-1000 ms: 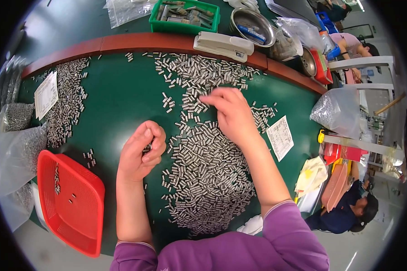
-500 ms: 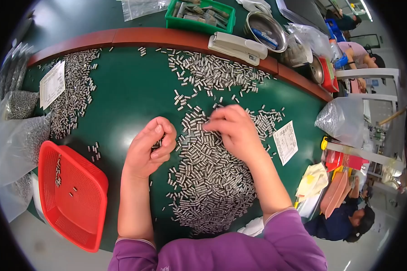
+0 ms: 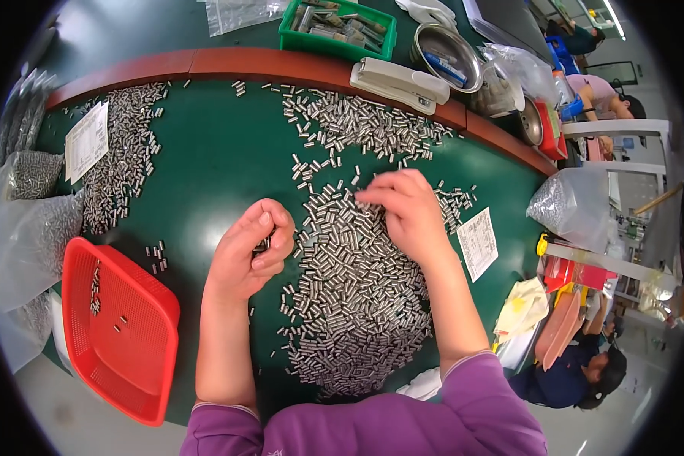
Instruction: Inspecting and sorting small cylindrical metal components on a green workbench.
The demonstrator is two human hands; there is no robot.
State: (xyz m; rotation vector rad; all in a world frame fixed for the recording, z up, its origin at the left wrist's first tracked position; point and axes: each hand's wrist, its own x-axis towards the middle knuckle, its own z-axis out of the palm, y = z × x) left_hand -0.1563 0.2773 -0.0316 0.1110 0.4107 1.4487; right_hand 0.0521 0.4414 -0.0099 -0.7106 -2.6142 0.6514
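Observation:
A large heap of small silvery metal pins (image 3: 357, 304) spreads over the green tabletop in front of me. My left hand (image 3: 254, 243) is held just left of the heap, its fingers curled closed; a few dark metal pins show between thumb and fingers. Above the far part of the heap is my right hand (image 3: 404, 209), palm down, with bent fingers drawn together near the pins at its tips. Whether a pin is between those fingertips is hidden. Beyond this heap lies a second group of metal pins (image 3: 365, 121).
At left stands a red plastic basket (image 3: 121, 334) holding some pins, near clear bags (image 3: 34, 235) of metal parts. A paper slip (image 3: 87, 144) lies on another pin pile (image 3: 121, 163). A second slip (image 3: 478, 243) sits right. A stapler (image 3: 400, 82) rests on the red-brown ledge (image 3: 235, 64).
My right hand has moved a little to the right over the heap, its fingers less blurred. The left hand stays closed in nearly the same place.

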